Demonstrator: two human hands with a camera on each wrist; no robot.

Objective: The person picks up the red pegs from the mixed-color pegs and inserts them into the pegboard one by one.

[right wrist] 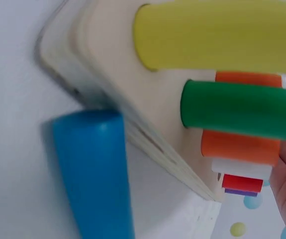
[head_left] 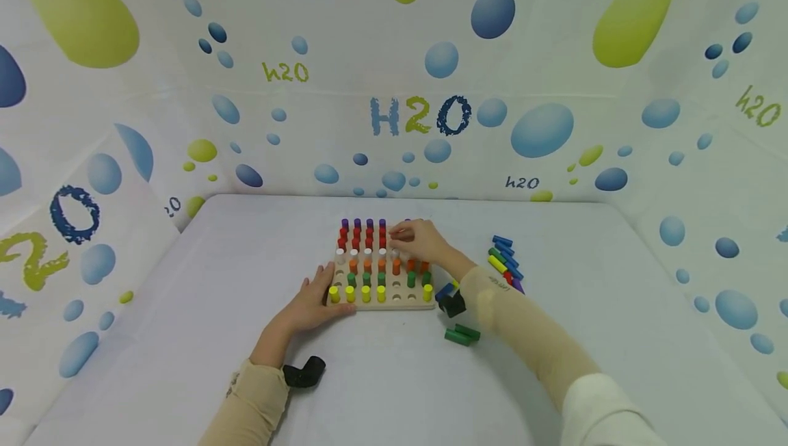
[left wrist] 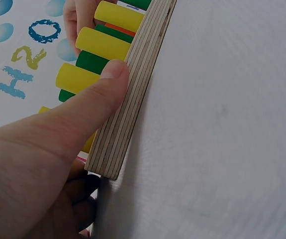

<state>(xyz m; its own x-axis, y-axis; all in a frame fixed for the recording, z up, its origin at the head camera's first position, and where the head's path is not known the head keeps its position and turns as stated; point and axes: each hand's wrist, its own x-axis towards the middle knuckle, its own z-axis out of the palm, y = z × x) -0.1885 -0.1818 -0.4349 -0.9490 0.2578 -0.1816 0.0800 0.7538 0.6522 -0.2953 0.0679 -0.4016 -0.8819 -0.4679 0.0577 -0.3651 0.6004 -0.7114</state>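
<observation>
A wooden pegboard (head_left: pixel 382 308) carries rows of purple, red, white, orange, green and yellow pegs. My left hand (head_left: pixel 310 304) grips its front left corner, fingers along the left side. In the left wrist view the thumb (left wrist: pixel 110 82) presses on the board's plywood edge (left wrist: pixel 135 94). Over the red rows, toward the right, is my right hand (head_left: pixel 420 239), fingertips bent together just behind a white peg (head_left: pixel 396 253). Whether a peg is between those fingertips is hidden. The right wrist view shows a yellow peg (right wrist: pixel 222 37) and a green peg (right wrist: pixel 237 108) standing in the board.
A loose blue peg (right wrist: pixel 93 169) lies against the board's right side. Two green pegs (head_left: pixel 457 337) lie nearer the front. Farther right is a pile of loose pegs, with a yellow one (head_left: pixel 497 263) among blue, green, red and purple. Some front holes (head_left: pixel 412 297) are bare.
</observation>
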